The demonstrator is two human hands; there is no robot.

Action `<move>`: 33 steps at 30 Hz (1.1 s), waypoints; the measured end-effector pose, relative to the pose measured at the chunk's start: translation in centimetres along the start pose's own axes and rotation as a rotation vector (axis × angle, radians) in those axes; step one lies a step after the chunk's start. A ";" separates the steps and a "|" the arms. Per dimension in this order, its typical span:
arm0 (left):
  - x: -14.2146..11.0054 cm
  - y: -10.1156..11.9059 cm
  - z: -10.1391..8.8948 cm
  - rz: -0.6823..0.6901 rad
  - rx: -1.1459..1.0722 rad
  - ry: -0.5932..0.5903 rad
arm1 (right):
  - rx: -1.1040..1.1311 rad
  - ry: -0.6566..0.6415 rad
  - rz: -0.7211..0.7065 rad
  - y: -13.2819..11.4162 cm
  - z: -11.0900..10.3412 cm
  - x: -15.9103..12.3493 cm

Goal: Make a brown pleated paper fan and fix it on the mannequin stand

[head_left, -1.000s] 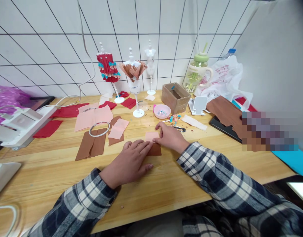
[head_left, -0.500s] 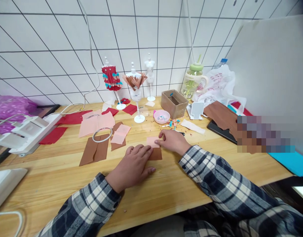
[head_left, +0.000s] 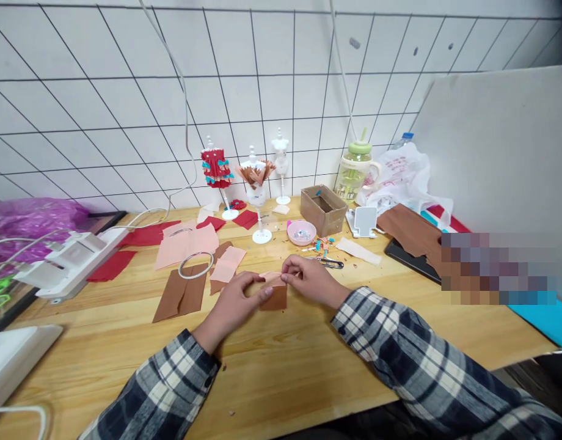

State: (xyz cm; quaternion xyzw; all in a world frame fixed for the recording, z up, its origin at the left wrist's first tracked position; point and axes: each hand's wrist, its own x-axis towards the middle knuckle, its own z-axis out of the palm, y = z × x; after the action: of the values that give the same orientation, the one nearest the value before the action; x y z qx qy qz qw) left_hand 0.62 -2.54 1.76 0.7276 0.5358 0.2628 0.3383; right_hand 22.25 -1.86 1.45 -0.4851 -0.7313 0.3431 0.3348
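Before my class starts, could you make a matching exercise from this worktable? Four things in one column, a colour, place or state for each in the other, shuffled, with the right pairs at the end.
Column 1
1. Leftmost dress form
2. Pink bowl
3. Handled drink jug
4. Small pink piece

Column 2
A. Holds small shiny bits
B. Between the left hand and the right hand
C. Dressed in red with blue bows
D. Has a green lid and a straw

Right pairs: 1-C, 2-A, 3-D, 4-B
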 end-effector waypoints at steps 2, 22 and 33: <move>-0.1 0.3 0.1 0.005 -0.079 -0.055 | 0.012 0.035 -0.005 -0.2 0.1 -0.1; -0.4 0.6 0.9 -0.109 -0.665 -0.252 | 0.502 -0.009 0.084 -1.5 1.4 -0.4; -0.2 0.0 1.0 -0.180 -1.014 -0.018 | -0.994 0.013 0.360 1.4 -6.1 -1.1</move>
State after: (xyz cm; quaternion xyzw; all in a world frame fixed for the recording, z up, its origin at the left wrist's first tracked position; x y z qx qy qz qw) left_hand 1.34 -2.91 1.16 0.4252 0.3986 0.4529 0.6747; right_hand 28.32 -1.36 3.43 -0.7055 -0.7087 0.0041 0.0048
